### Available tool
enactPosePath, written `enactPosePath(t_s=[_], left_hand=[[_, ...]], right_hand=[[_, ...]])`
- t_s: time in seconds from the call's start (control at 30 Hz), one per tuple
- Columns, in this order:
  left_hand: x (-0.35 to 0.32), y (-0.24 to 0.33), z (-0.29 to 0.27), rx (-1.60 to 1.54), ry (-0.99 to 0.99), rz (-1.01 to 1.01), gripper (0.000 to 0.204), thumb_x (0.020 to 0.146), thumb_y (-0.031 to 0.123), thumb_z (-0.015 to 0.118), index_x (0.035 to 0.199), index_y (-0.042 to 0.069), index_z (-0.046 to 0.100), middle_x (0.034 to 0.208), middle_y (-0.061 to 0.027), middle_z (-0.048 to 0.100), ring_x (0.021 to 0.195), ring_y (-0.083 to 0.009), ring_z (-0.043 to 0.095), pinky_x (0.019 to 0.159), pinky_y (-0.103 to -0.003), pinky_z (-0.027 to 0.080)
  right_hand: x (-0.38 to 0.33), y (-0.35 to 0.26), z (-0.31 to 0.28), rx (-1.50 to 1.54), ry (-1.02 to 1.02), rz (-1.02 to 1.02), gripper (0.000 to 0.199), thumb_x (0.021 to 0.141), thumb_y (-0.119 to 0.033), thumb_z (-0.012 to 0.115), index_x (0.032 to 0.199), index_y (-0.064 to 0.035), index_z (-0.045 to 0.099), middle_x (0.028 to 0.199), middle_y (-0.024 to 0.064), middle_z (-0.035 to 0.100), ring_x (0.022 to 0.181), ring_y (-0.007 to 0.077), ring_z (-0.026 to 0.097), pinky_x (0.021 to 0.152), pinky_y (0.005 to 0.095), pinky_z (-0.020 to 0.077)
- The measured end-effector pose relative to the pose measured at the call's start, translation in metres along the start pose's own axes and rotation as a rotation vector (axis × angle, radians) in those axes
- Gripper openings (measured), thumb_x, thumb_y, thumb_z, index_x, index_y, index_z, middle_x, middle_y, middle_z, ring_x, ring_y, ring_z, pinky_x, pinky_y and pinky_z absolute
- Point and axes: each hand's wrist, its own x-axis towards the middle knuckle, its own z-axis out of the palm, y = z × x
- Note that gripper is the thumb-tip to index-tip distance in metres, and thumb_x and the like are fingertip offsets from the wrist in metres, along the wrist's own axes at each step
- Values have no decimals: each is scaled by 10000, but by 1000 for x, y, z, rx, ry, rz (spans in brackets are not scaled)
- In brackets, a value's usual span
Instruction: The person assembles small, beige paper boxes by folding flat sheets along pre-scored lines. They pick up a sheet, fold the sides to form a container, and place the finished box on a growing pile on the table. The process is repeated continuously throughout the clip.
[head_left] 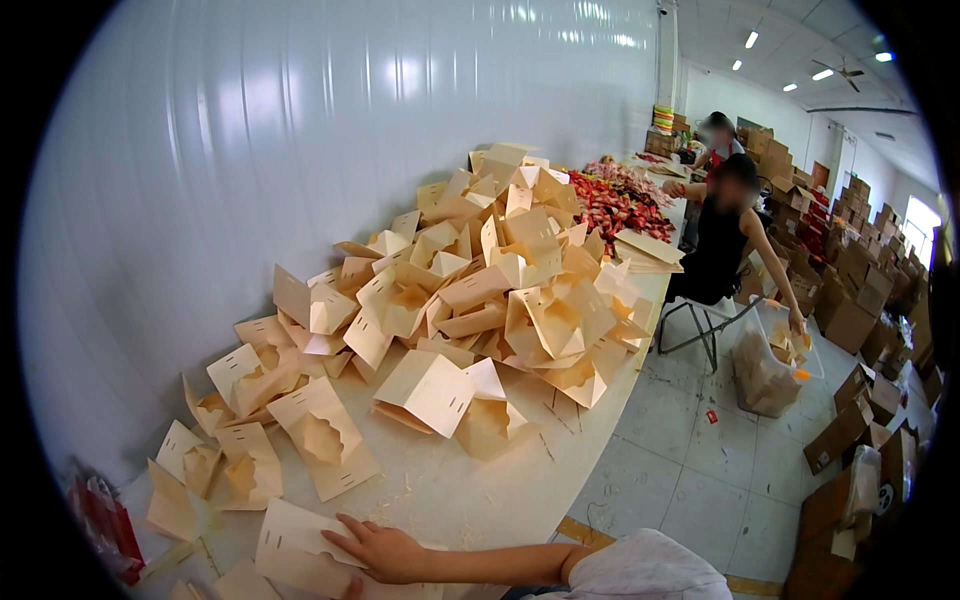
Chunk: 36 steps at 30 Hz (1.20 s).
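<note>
The right hand (385, 553) lies palm down, fingers moderately spread, on a flat, pale tan, slotted board panel (285, 545) at the near left of the off-white tabletop (510, 480); a fingertip (353, 589) shows below, but the left hand's state cannot be told. Folded, pale tan board pieces with scalloped cutouts (425, 390) are heaped beyond, toward the far right.
</note>
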Motion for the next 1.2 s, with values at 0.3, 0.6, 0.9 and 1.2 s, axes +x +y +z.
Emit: enactPosePath(t_s=[0.3, 0.6, 0.9, 1.2], left_hand=[[-10, -40, -19, 259, -232, 380, 380, 897, 238, 400, 1038, -99, 506, 1091, -261, 492, 1004, -372, 477, 886, -433, 358], [-1, -56, -23, 183, -152, 230, 320, 848, 242, 482, 908, -54, 588, 803, -184, 617, 728, -313, 589, 672, -383, 474], [44, 29, 69, -154, -231, -90, 287, 809, 190, 500, 974, -41, 539, 868, -171, 592, 786, -302, 568, 709, -380, 461], [48, 52, 84, -311, -362, -238, 320, 769, 138, 517, 1040, -29, 490, 933, -158, 567, 844, -292, 548, 747, -376, 449]], right_hand=[[0, 35, 19, 525, 22, -54, 710, 650, -24, 552, 1296, -112, 269, 1284, 166, 327, 1104, 350, 410, 901, 371, 375], [-5, -1, -32, 598, -132, 70, 679, 670, -68, 600, 1278, -72, 298, 1219, 189, 396, 1099, 324, 423, 931, 366, 344], [-27, 49, 93, 529, 567, -243, 631, 731, -348, 581, 1241, -43, 368, 1218, 202, 412, 1098, 364, 410, 913, 428, 335], [-1, 67, 102, 587, 435, -274, 686, 670, -329, 638, 1229, -31, 374, 1217, 206, 404, 1115, 351, 396, 926, 428, 318]])
